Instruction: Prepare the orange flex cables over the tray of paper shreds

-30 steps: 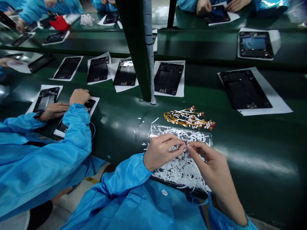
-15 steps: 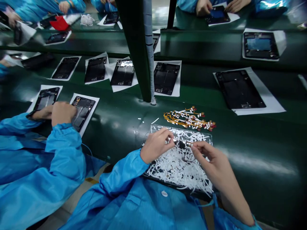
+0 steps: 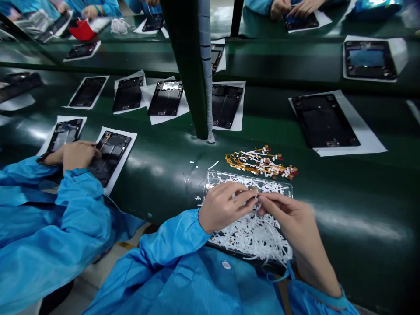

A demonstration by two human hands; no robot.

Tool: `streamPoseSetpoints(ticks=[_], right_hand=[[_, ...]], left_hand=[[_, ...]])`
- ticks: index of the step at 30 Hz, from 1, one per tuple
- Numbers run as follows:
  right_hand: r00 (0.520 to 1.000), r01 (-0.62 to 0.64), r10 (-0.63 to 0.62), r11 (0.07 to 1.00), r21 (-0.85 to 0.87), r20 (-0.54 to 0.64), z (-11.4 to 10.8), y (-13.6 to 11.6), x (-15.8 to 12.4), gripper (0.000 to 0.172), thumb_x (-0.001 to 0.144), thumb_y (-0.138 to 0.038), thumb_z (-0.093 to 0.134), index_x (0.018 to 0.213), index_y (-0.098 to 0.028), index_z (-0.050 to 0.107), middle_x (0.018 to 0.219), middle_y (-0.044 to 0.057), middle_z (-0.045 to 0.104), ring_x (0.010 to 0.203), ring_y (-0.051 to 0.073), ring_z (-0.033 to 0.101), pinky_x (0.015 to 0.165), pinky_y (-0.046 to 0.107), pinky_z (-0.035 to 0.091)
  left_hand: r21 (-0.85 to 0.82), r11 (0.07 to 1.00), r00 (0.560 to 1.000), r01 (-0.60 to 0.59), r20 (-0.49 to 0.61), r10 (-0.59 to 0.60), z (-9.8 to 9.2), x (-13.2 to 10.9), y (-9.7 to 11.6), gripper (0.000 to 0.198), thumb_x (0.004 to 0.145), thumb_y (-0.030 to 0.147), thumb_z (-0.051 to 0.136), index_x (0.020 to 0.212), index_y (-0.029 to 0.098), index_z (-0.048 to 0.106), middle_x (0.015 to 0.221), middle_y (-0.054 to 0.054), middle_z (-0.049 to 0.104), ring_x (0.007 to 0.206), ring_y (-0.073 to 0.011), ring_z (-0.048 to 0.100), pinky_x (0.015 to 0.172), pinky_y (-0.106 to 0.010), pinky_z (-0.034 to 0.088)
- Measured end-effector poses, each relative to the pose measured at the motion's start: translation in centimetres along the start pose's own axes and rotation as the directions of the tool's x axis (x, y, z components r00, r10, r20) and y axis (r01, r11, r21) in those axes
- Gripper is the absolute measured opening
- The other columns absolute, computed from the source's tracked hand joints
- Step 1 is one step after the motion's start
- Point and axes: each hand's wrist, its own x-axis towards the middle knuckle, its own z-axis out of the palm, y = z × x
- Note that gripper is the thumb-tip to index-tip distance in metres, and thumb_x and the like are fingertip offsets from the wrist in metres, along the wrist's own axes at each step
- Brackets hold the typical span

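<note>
My left hand (image 3: 226, 205) and my right hand (image 3: 288, 212) meet fingertip to fingertip above a clear plastic tray (image 3: 290, 189). Both are closed in a pinch. A small brownish bit of a flex cable (image 3: 254, 188) shows at the fingertips; the fingers hide most of it, and what the left fingers pinch cannot be made out. White paper-like strips (image 3: 259, 238) fill the tray in a loose heap. Just beyond its far edge lies a pile of orange flex cables (image 3: 259, 162) with white strips on them.
A green post (image 3: 188, 70) rises from the green bench. Tablet housings on white sheets lie around, one at right (image 3: 328, 120), several at left. Beside me, a co-worker's hand (image 3: 78, 154) is at another housing (image 3: 110, 155). Stray strips (image 3: 213, 165) lie left of the cables.
My left hand has moved right to meet my right hand. The dark piece that showed between them is now covered by fingers. The co-worker's hand has shifted slightly left.
</note>
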Motion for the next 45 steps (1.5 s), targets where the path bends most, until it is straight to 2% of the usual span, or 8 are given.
streamPoseSetpoints(ticks=[5,15,19,22,27,32,37,45], right_hand=[[1.0,0.013,-0.014,1.0,0.007,0.008,0.4,-0.1,-0.2,0.026,0.088,-0.044,0.071,0.101,-0.023,0.078,0.069,0.002,0.071,0.067,0.016,0.066,0.065,0.027,0.054],[1.0,0.016,-0.016,0.99,-0.14,0.002,0.5,0.3,0.2,0.032,0.089,-0.051,0.065,0.092,-0.02,0.072,0.07,0.002,0.066,0.066,0.016,0.061,0.061,0.027,0.049],[1.0,0.018,-0.022,0.96,-0.279,-0.011,-0.8,0.2,0.0,0.032,0.09,-0.053,0.062,0.086,-0.022,0.068,0.083,0.003,0.067,0.076,0.018,0.06,0.064,0.028,0.047],[0.999,0.053,-0.047,0.957,-0.286,0.025,-0.9,-0.3,0.0,0.031,0.091,-0.053,0.061,0.086,-0.023,0.069,0.084,0.003,0.069,0.081,0.02,0.062,0.07,0.029,0.049],[0.994,0.065,-0.04,0.965,-0.253,0.104,-0.3,-0.6,-0.2,0.03,0.091,-0.051,0.062,0.095,-0.025,0.073,0.095,0.005,0.075,0.088,0.023,0.067,0.079,0.033,0.052],[0.996,0.015,0.008,0.967,-0.254,0.087,-0.6,0.4,-0.7,0.034,0.087,-0.055,0.066,0.091,-0.022,0.076,0.092,0.007,0.076,0.083,0.024,0.068,0.077,0.034,0.053],[0.993,0.102,-0.084,0.968,-0.23,0.084,-0.4,0.6,-0.9,0.028,0.09,-0.048,0.065,0.094,-0.023,0.075,0.095,0.007,0.075,0.09,0.024,0.068,0.078,0.033,0.053],[0.965,0.264,-0.245,0.901,-0.344,0.098,0.0,0.0,-1.1,0.018,0.097,-0.038,0.059,0.101,-0.025,0.071,0.099,0.005,0.071,0.094,0.022,0.065,0.081,0.034,0.05]], left_hand=[[0.136,0.988,0.997,-0.077,0.0,0.077,0.3,0.1,0.3,0.012,0.093,0.02,0.065,0.105,0.016,0.068,0.087,-0.001,0.072,0.076,-0.0129,0.068,0.068,-0.026,0.055],[0.155,0.984,0.987,0.083,0.122,-0.103,0.5,-0.6,-0.6,0.009,0.091,0.016,0.057,0.09,0.017,0.065,0.086,-0.002,0.069,0.076,-0.0144,0.068,0.067,-0.027,0.054],[-0.22,0.862,0.865,0.458,0.335,-0.374,-0.1,-0.7,-1.2,0.024,0.087,0.018,0.062,0.111,0.018,0.066,0.109,-0.006,0.066,0.074,-0.0101,0.066,0.06,-0.022,0.053],[-0.428,0.682,0.793,0.593,0.461,-0.399,-0.2,0.1,-0.9,0.025,0.088,0.025,0.066,0.113,0.02,0.069,0.113,-0.007,0.067,0.077,-0.01,0.066,0.057,-0.019,0.051],[-0.483,0.672,0.827,0.561,0.341,-0.446,-0.4,1.6,-1.1,0.01,0.088,0.02,0.066,0.087,0.018,0.076,0.086,-0.003,0.071,0.073,-0.011,0.063,0.055,-0.02,0.048],[-0.439,0.737,0.849,0.515,0.139,-0.51,-1.5,1.8,-2.3,0.017,0.092,0.019,0.062,0.101,0.019,0.076,0.096,-0.005,0.07,0.074,-0.0094,0.063,0.055,-0.019,0.048],[-0.199,0.948,0.968,0.248,0.087,-0.235,-1.0,0.4,-0.1,0.019,0.093,0.027,0.064,0.107,0.019,0.073,0.097,-0.004,0.07,0.085,-0.0123,0.068,0.072,-0.024,0.058],[-0.039,0.989,0.986,0.144,0.088,-0.14,0.5,-0.7,1.2,0.014,0.096,0.023,0.061,0.105,0.018,0.07,0.097,-0.001,0.076,0.086,-0.0128,0.072,0.078,-0.026,0.06]])
